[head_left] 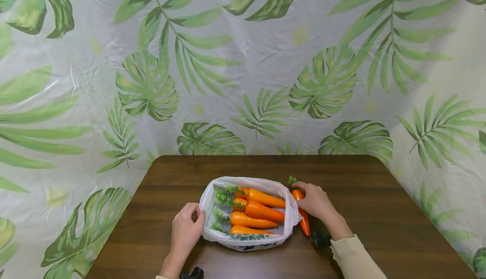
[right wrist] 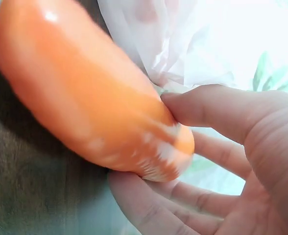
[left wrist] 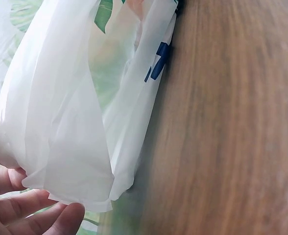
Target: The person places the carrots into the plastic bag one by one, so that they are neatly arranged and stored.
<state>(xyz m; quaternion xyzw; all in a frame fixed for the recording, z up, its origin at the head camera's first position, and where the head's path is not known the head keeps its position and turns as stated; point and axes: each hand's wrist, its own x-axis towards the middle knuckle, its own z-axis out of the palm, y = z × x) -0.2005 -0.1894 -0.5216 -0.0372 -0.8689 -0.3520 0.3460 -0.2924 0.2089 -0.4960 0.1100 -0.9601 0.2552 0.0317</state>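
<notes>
A white plastic bag (head_left: 220, 239) lies with its mouth spread, and several orange carrots (head_left: 262, 211) with green tops rest inside it. At its left end, my left hand (head_left: 186, 228) holds the edge of the bag; in the left wrist view the fingers (left wrist: 68, 218) curl at the thin plastic (left wrist: 75, 147). Beyond the bag's right end, my right hand (head_left: 315, 201) grips a single carrot (head_left: 304, 224) near its leafy top. Close up in the right wrist view, thumb and fingers pinch the thick end of that carrot (right wrist: 80, 93), with its tip toward me in the head view.
Everything stands on a dark brown wooden table (head_left: 379, 220). A leaf-patterned sheet (head_left: 265, 60) hangs behind it. Black wrist devices, such as the one by the right sleeve (head_left: 320, 240), sit low over the tabletop.
</notes>
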